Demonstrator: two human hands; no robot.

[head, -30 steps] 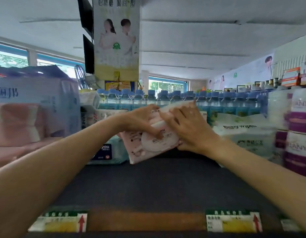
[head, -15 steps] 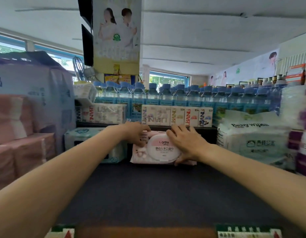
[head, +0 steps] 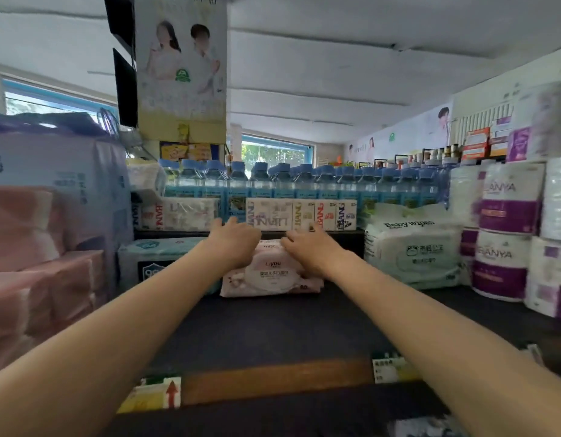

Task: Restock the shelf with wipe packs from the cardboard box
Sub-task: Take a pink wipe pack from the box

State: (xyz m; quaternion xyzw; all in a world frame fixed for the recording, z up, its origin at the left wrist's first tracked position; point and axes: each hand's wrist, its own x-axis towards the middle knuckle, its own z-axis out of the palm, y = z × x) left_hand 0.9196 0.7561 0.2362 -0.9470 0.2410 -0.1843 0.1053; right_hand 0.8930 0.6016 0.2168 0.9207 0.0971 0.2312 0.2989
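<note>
- The pink pack (head: 271, 272) lies flat on the dark shelf (head: 273, 329), face up, at the back of the bay; my guess is it goes deep so later packs can sit in front.
- The left hand (head: 233, 244) rests over the pack's left top corner, its fingers (head: 222, 223) reaching past the far edge; they look loosely laid rather than clamped, though whether they curl behind the pack I cannot tell.
- The right hand (head: 310, 249) lies on the top right, its fingers (head: 288, 241) curved over the upper edge, holding the pack (likely squaring it up).
- Just left of the left fingers sits a teal pack (head: 153, 263); right of the right fingers, a white pack (head: 411, 247) reading "Baby wipes".
- The pink pack's lid reads "you" with smaller Chinese text, too blurred to read.
- Beyond the fingers, boxes (head: 273, 214) show "LIBANG" sideways; paper rolls (head: 506, 216) far right read "LANYA".
- Price tags (head: 153, 394) line the shelf edge nearest the camera.
- The cardboard box is out of view.
</note>
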